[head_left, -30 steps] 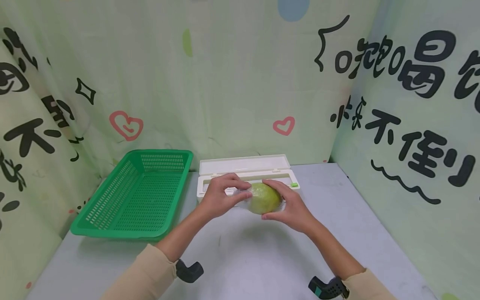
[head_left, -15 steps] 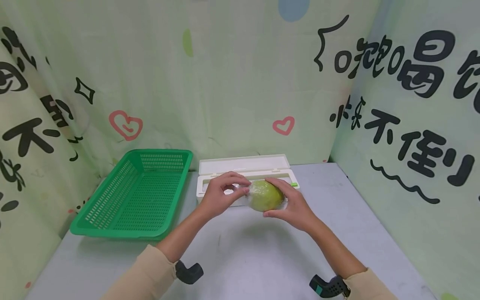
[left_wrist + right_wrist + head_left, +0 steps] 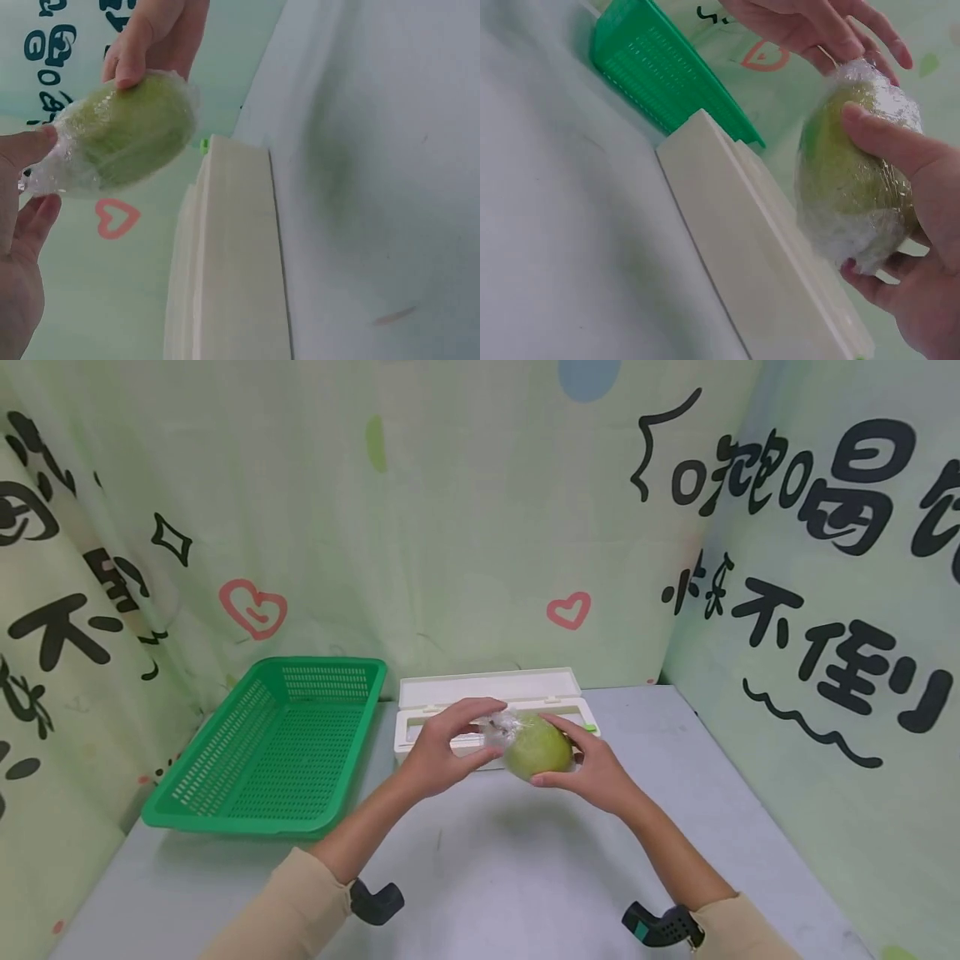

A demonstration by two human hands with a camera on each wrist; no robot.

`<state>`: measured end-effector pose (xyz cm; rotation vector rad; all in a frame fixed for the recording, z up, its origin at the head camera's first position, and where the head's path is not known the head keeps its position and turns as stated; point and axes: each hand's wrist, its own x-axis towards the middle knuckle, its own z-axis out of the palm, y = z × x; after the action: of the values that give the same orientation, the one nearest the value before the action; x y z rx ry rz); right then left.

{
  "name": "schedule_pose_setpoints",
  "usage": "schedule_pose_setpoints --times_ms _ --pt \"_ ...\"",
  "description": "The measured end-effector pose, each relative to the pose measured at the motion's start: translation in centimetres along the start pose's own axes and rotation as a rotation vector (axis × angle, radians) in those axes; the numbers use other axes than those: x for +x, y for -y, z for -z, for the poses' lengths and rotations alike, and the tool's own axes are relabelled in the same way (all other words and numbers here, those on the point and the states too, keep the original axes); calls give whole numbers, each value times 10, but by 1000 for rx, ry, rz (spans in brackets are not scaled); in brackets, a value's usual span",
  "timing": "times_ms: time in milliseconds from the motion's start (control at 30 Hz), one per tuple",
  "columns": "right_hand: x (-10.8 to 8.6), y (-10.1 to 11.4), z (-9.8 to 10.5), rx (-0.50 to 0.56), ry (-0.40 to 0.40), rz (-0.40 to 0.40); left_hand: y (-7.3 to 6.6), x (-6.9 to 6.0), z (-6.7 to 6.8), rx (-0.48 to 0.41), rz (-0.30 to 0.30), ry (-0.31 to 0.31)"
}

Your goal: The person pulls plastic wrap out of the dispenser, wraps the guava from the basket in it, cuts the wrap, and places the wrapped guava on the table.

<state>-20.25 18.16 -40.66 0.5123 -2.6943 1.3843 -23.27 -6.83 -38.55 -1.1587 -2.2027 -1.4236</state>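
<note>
A yellow-green fruit [image 3: 538, 747] wrapped in clear cling film [image 3: 502, 729] is held up above the table, in front of a white box. My right hand [image 3: 592, 768] grips the fruit's right side, its thumb [image 3: 870, 131] pressing on the film in the right wrist view. At the other end my left hand [image 3: 450, 747] holds the bunched film between thumb and fingers. In the left wrist view the film's gathered end [image 3: 56, 165] lies between the left thumb [image 3: 34, 144] and fingertips. The fruit's exact kind cannot be told through the film.
Behind the hands lies the long white box [image 3: 487, 689], its lid raised and a small green piece [image 3: 590, 727] at its right end. A green perforated basket [image 3: 337, 806] stands to the left on the pale table [image 3: 480, 877]. Printed curtains enclose the back and sides.
The fruit has shifted slightly right and turned, so its bunched film end now shows toward the left hand. The left fingers have spread wider around that end. The right hand still grips the fruit.
</note>
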Motion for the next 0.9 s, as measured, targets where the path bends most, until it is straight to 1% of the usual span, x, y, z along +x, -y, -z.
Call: schedule_pose_setpoints --times_ms 67,100,200,300,400,500,567,600,700,767,800,900 --pt "1 -1 4 41 29 -15 1 0 2 35 -43 45" --pt "1 -2 6 63 47 -17 2 0 3 52 -55 61" --pt "1 -2 10 106 110 -9 4 1 6 76 -80 78" --pt "1 -2 12 131 180 12 3 1 9 44 -86 100" --pt "-1 -2 12 140 235 25 1 2 12 -2 -84 142" --pt "-1 -5 11 141 254 23 0 2 12 -19 -59 172" --pt "-1 -7 11 130 236 20 0 1 12 -20 -29 178" --pt "-1 -8 11 124 221 14 1 0 12 -37 0 176" --pt "-2 -9 11 88 158 6 2 -2 11 -103 95 152" --pt "-2 -8 11 62 128 5 3 -3 9 -151 143 125" --pt "-2 -7 10 52 118 5 3 -3 8 -164 157 110" --pt "-3 -4 9 30 107 26 1 -4 5 -159 154 75"
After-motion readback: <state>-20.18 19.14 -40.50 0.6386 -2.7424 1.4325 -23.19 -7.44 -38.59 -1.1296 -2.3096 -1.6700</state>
